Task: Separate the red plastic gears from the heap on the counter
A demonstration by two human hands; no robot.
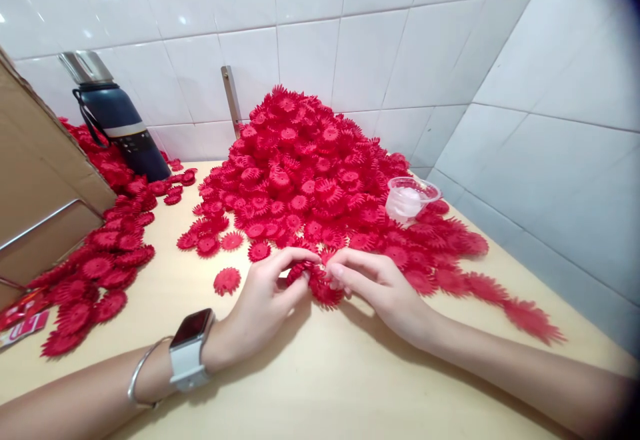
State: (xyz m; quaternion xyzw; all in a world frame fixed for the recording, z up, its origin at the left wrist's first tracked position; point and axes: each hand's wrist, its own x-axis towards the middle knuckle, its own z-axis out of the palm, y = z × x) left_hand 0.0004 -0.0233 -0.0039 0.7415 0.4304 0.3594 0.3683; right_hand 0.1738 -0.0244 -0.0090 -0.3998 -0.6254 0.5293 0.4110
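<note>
Just in front of a tall heap of red fringed paper-like flower discs (295, 160), my two hands meet above the table (350, 387). My left hand (270, 287), with a watch and bangle on its wrist, is closed around red flower discs (297, 271). My right hand (375, 283) pinches at the edge of another red flower disc (326, 291) beside them. Its thumb and fingertips are pressed together there. How the held discs join, and anything small between the right fingertips, cannot be made out. A single loose disc (227, 281) lies left of my left hand.
A clear plastic cup (411, 200) with something whitish inside sits on the heap's right side. At the left stand a dark blue bottle (127, 130) and a cardboard box (45, 160), with more discs (97, 267) along them. Tiled walls (320, 53) close off the back and right.
</note>
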